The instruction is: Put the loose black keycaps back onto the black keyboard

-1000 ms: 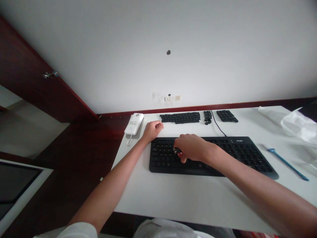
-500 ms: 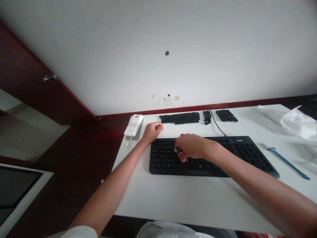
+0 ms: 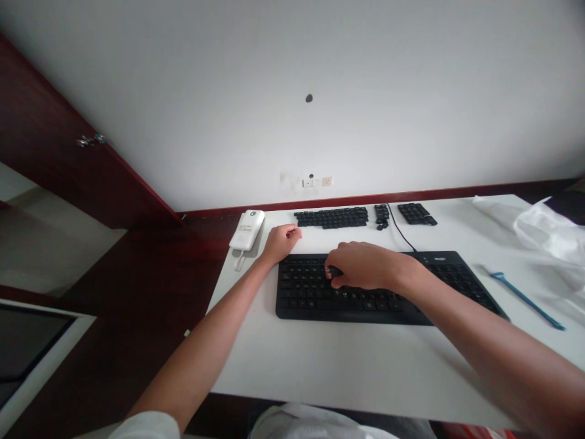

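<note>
Three keycap batches [image 3: 331,217] lie loose behind the keyboard [image 3: 315,305], so probably unfinished; right hand [image 3: 365,263] pinches a dark piece [image 3: 336,271], left hand [image 3: 278,243] curled, can't tell if empty.

Homelike room: dark-red door [image 3: 55,137], desk [image 3: 320,360]
</note>
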Motion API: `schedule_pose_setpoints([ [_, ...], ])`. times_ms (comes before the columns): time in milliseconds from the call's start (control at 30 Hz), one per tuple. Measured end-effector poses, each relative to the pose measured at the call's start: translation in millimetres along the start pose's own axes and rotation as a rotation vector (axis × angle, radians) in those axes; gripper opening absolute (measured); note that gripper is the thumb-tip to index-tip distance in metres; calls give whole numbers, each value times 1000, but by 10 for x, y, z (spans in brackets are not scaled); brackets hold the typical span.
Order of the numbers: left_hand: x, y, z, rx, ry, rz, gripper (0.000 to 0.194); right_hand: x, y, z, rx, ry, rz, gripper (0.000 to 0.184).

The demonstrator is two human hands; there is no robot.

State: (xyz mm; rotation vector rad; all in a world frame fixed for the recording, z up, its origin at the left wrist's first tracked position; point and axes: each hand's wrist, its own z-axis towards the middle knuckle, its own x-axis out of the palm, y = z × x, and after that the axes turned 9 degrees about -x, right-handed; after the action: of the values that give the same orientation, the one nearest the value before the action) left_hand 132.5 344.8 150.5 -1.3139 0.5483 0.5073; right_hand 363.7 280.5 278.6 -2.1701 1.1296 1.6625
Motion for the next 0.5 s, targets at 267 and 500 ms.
schedule_pose_setpoints([
  [267, 3, 2, -13, 14, -12, -19, 31, -102, 48, -155, -340, -342, 638, 39],
  [500, 4, -23, -24, 11, -4, 0, 32, 477, -44, -113, -364, -572, 1299, 38],
])
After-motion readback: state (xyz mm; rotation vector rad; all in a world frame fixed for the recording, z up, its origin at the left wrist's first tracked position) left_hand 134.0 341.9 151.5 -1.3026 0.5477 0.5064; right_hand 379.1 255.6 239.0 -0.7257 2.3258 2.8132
